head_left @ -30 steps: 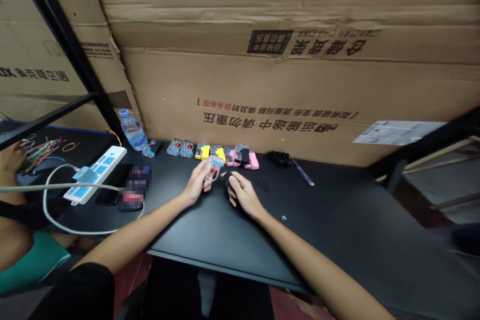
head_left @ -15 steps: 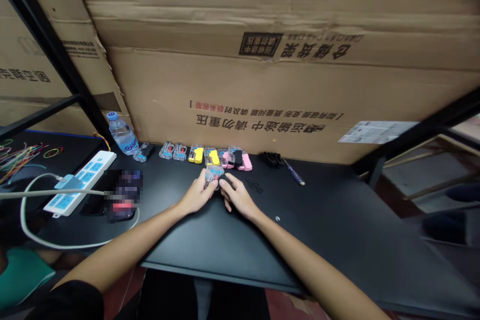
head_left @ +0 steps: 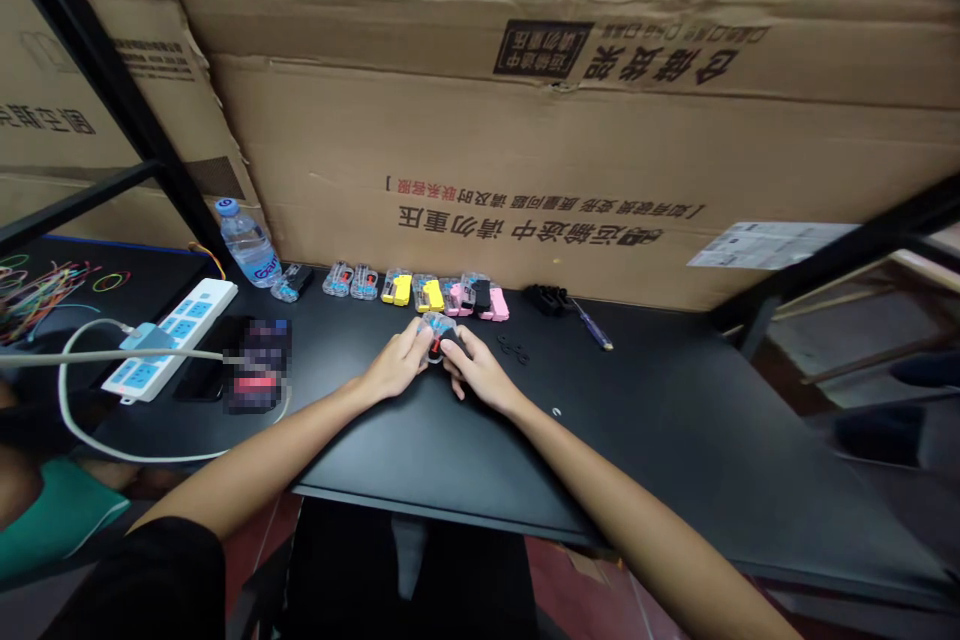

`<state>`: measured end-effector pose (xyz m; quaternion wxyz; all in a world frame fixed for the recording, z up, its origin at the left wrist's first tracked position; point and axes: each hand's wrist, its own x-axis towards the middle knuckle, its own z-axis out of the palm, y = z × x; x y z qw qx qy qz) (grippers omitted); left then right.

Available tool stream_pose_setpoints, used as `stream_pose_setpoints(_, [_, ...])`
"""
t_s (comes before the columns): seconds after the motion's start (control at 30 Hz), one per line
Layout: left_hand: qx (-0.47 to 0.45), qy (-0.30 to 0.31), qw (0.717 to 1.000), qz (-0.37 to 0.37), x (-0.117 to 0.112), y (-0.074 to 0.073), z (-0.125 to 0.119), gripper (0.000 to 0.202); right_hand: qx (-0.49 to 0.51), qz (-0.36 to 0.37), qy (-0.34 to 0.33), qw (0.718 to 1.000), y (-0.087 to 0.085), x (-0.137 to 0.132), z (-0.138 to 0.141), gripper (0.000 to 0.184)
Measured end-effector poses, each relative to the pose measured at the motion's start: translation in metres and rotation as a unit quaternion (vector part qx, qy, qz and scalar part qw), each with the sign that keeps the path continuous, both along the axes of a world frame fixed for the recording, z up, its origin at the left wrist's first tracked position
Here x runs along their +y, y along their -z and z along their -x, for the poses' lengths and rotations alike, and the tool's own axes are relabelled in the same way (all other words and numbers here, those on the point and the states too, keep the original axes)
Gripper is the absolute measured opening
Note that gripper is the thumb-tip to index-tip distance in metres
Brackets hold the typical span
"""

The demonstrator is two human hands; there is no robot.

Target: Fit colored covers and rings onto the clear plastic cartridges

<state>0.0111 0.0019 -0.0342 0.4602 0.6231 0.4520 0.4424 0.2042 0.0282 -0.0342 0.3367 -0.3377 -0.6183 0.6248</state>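
Between both hands is a small clear plastic toy gun [head_left: 439, 324] with blue and red inner parts and a black part. My left hand [head_left: 397, 360] pinches its left side, fingers closed. Around the black end on the right, my right hand [head_left: 480, 368] is closed too, its thumb on top. Behind the hands stands a row of similar pieces: clear ones [head_left: 339, 279], ones with yellow parts [head_left: 430, 294], a pink one [head_left: 495, 304] and a black one [head_left: 481, 296]. Small black parts [head_left: 513, 350] lie right of my right hand.
Farther right are a heap of black pieces [head_left: 546, 299], a screwdriver [head_left: 596, 328] and a tiny pale piece [head_left: 556, 412]. On the left stand a water bottle [head_left: 250, 245], a power strip [head_left: 171, 340] with a white cable, and phones [head_left: 259, 367]. Cardboard [head_left: 480, 140] lines the table's back.
The view has tilted and shifted slightly. The toy gun has turned a little in my hands, so its red part shows more clearly. Both hands still hold it.
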Motion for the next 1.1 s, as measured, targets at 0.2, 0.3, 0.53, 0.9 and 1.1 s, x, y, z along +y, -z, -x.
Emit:
stream_pose_setpoints(0.2, [0.031,-0.008,0.999,-0.004,0.000,0.001,-0.001,0.043,0.007,0.009,0.003,1.000,0.005,0.003,-0.001,0.050])
stream_pose_setpoints(0.3, [0.063,-0.030,0.997,-0.012,-0.003,-0.005,-0.002,0.034,0.006,0.006,0.007,1.000,0.004,0.002,0.000,0.048])
stream_pose_setpoints(0.53, [0.042,-0.008,0.999,-0.003,-0.004,-0.003,-0.001,0.036,0.013,0.009,0.010,1.000,0.002,-0.001,0.000,0.047])
stream_pose_setpoints(0.9, [0.041,-0.096,0.994,-0.017,0.003,-0.014,0.012,0.043,0.075,0.006,0.065,0.995,0.002,0.004,0.000,0.043])
stream_pose_setpoints(1.1, [0.074,-0.063,0.995,-0.013,0.007,-0.009,0.015,0.039,0.081,-0.009,0.144,0.986,0.006,0.008,0.000,0.045])
